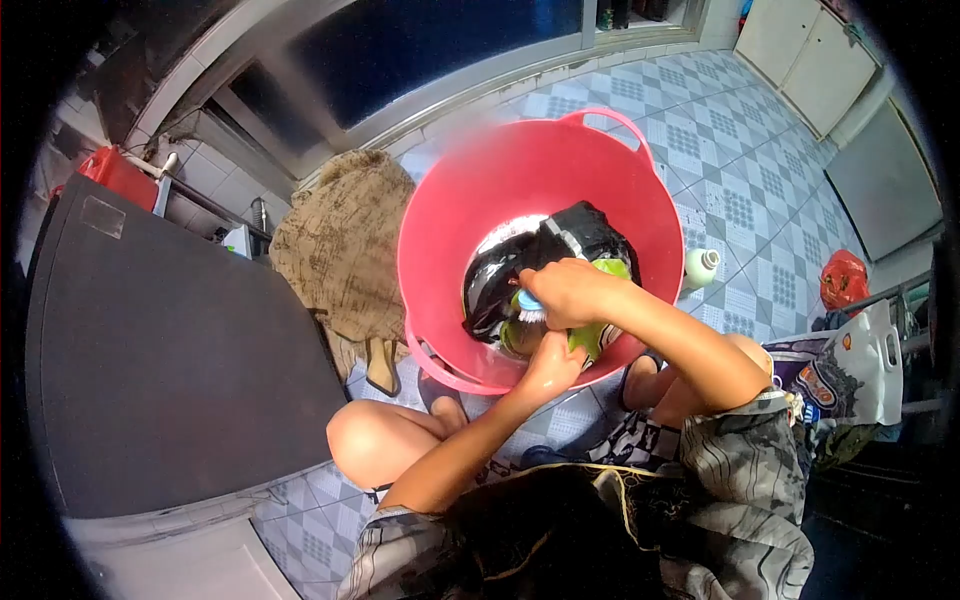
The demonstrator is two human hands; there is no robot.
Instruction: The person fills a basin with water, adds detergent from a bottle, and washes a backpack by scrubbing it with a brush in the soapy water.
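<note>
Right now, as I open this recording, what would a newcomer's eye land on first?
Most likely the big pink tub, which fills the middle of the view on the tiled floor. Next, the two hands inside it: the right hand holds a blue brush with white bristles, and the left hand grips green cloth near the tub's closest side. Black fabric lies just beyond them.

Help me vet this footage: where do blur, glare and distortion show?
In the head view, haze blurs part of the rim of the pink tub; glare whitens its bottom beside the black cloth; wide-angle distortion curves the tiled floor; the right hand looks fairly sharp.
</note>
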